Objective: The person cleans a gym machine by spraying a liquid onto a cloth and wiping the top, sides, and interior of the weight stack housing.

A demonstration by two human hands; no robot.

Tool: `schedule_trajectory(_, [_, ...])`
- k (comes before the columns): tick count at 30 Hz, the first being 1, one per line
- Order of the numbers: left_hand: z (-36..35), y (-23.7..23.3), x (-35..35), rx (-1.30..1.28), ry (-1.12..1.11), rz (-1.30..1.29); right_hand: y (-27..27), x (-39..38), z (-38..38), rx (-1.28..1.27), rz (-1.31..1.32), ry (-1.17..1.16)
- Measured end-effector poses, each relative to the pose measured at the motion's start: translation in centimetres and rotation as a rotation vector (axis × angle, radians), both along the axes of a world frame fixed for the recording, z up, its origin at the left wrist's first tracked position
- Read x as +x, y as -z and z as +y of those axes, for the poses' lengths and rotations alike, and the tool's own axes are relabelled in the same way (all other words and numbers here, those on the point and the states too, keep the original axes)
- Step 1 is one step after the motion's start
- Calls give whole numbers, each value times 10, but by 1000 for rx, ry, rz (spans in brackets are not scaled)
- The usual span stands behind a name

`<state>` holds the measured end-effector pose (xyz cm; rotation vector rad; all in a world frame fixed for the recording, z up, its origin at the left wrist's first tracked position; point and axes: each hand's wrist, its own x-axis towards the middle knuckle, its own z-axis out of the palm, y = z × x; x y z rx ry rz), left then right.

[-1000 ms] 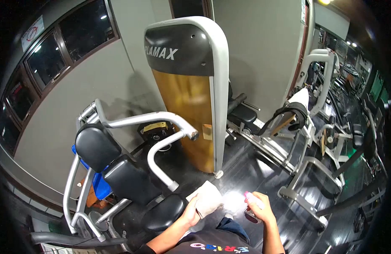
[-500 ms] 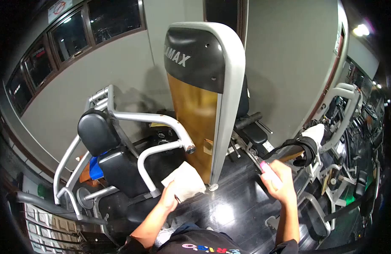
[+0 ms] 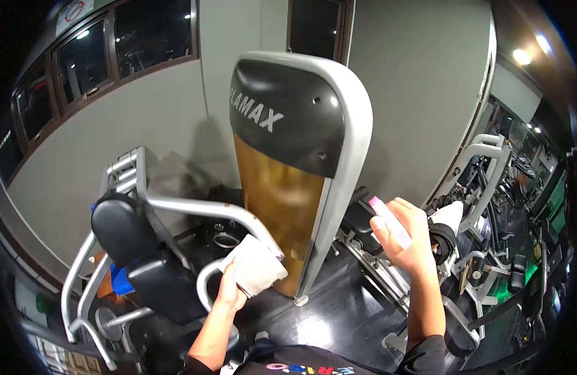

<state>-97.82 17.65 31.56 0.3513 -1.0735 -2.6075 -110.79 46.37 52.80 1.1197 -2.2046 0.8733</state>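
A folded white cloth (image 3: pixel 259 265) is gripped in my left hand (image 3: pixel 228 291), with the thumb and fingers closed on its near left edge. My right hand (image 3: pixel 413 242) is wrapped round a slim white bottle with a pink end (image 3: pixel 393 224), which tilts up and to the left. The cloth overlaps the grey handle bar of the seated exercise machine (image 3: pixel 207 211) in this view. Between and beyond both hands stands the machine's tall tower (image 3: pixel 288 119), with a black top, a gold-brown panel and a light grey frame.
To the left is the machine's black padded seat and backrest (image 3: pixel 129 225), with a blue item (image 3: pixel 120 280) behind it. More gym equipment (image 3: pixel 482 181) and a white cloth with black straps (image 3: pixel 446 224) are on the right. The dark floor (image 3: pixel 313 331) is shiny.
The tower looks larger and lower in view. My right hand has risen, with the bottle now tilted over the bench behind. My left hand with the cloth has shifted slightly left.
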Motion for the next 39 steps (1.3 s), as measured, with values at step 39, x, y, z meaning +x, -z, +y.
schedule_trajectory(39, [-53,-147,-136,48,-434,208,95,-63,-44,-286,-380,-100])
